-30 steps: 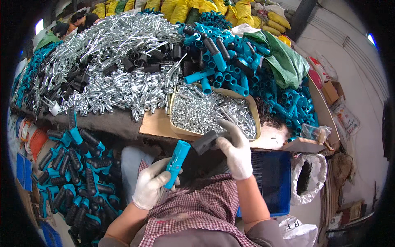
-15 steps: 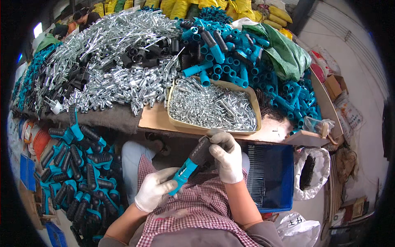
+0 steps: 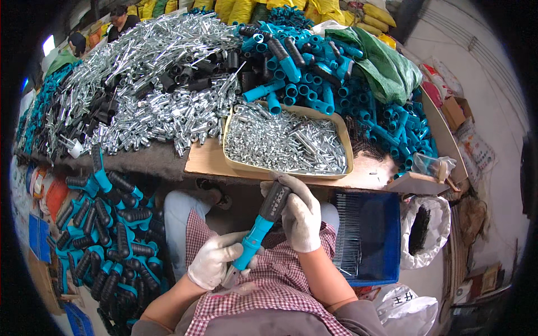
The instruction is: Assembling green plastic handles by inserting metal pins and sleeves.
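Both my white-gloved hands hold one teal and black tool handle (image 3: 259,229) above my lap, tilted with its black end up and away to the right. My left hand (image 3: 216,260) is closed round the lower teal part; a greyish piece shows at that lower end. My right hand (image 3: 301,217) wraps the black grip from the right, fingers over its far end. Beyond them, on the table edge, stands a cream tray (image 3: 280,168) of small metal parts. At the left lies a heap of similar teal and black handles (image 3: 112,241).
Loose metal parts (image 3: 162,117) and teal plastic shells (image 3: 305,84) are piled across the table, a green sack (image 3: 386,70) beside them. To my right stand a blue bin (image 3: 378,246) with thin metal rods and a white bag (image 3: 440,235). Other people (image 3: 120,25) are at the far left.
The handle has turned about its length, so printing on the black grip now faces me. My right hand has shifted from the grip's top to its right side. My left hand stays on the teal part.
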Available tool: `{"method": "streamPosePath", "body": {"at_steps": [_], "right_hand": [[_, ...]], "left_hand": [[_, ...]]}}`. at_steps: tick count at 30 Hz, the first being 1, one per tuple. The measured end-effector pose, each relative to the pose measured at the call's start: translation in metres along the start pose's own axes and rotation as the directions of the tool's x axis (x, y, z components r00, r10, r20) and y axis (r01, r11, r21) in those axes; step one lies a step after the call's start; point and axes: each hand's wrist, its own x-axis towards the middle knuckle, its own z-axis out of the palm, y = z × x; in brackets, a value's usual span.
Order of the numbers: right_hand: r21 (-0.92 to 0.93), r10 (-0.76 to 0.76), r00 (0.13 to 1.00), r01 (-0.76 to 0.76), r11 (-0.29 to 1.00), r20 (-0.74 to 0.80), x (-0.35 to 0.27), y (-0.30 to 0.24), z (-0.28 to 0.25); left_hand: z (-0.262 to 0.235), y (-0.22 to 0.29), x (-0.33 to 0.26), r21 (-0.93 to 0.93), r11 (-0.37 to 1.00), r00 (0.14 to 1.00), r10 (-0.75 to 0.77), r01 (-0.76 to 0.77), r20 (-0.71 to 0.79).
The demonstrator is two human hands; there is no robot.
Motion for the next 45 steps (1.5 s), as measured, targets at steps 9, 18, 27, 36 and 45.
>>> {"method": "streamPosePath", "body": {"at_steps": [9,18,27,36,45], "right_hand": [[0.097,0.021,0.992,-0.009,0.995,-0.126,-0.008,-0.017,0.018],[-0.602,-0.045,0.999,0.039,0.797,0.006,-0.001,-0.033,-0.002],[-0.633,-0.142,0.940,0.316,0.707,0.310,-0.016,0.000,0.013],[-0.802,-0.185,0.907,0.421,0.423,0.379,0.011,-0.074,-0.043],[-0.798,-0.596,0.796,-0.423,-0.429,-0.102,0.071,-0.113,-0.249]], "left_hand": [[0.009,0.009,0.010,0.088,0.993,0.996,0.078,-0.081,0.041],[0.000,0.004,0.008,0.191,0.971,0.963,0.183,-0.146,-0.197],[0.005,-0.001,0.018,0.219,0.969,0.970,0.155,-0.113,-0.186],[-0.004,-0.007,0.017,0.802,0.580,0.954,0.295,-0.142,-0.044],[0.006,-0.006,0.021,0.880,0.439,0.937,0.350,-0.180,0.017]]}}
